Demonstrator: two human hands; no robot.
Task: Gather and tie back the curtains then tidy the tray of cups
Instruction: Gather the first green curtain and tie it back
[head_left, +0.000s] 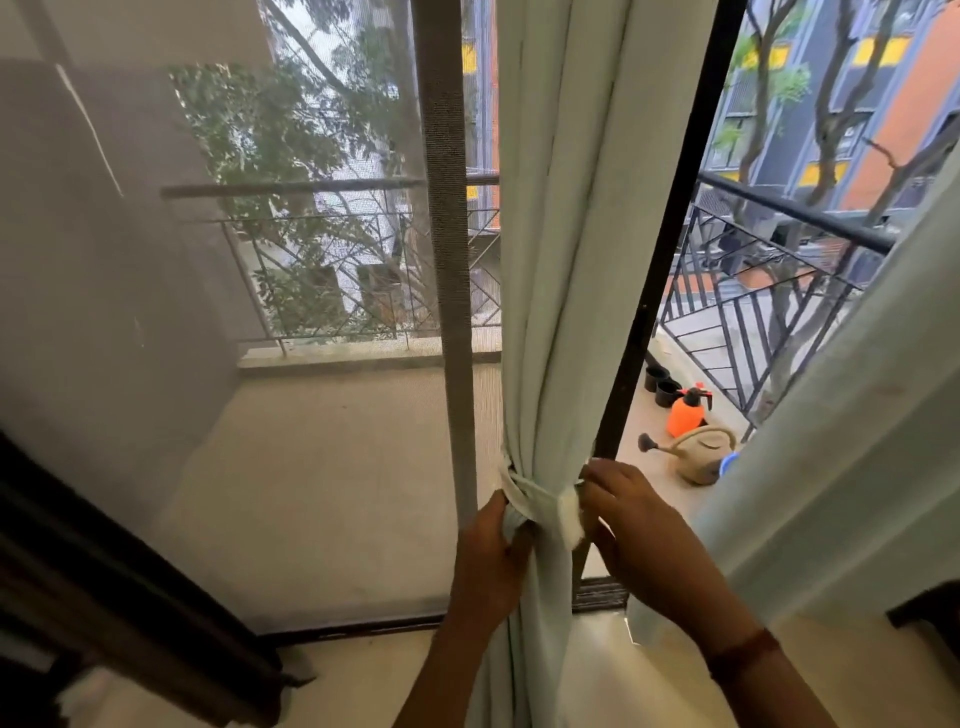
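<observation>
Head view, single frame.

- I log the pale green curtain (556, 260) hanging down the middle of the view. It is bunched into one narrow column in front of the dark door frame (670, 234).
- A tieback (535, 498) of the same cloth wraps around the bunch low down and cinches it to a waist. The cloth fans out again below the band.
- Left hand (493, 558): clenched on the curtain. The fingers are curled round a fold on the left edge of the bunch, just under the band and touching it.
- Right hand (641, 525): on the right side of the bunch, its fingertips pinching the tieback's white end patch. I cannot tell whether the patch is fastened. There is a brown bangle (743, 656) on that wrist.
- A second curtain (841, 415) of the same green slants across the right edge, loose and with no band on it.
- A grey mesh screen (311, 415) fills the left half, with the balcony floor behind it.
- Through the open gap to the right, on the balcony floor, I see a beige watering can (698, 456). An orange pump sprayer (685, 413) stands just behind it, and two black pots (661, 385) lie beyond that.
- All of these sit beside the black railing (758, 296).
</observation>
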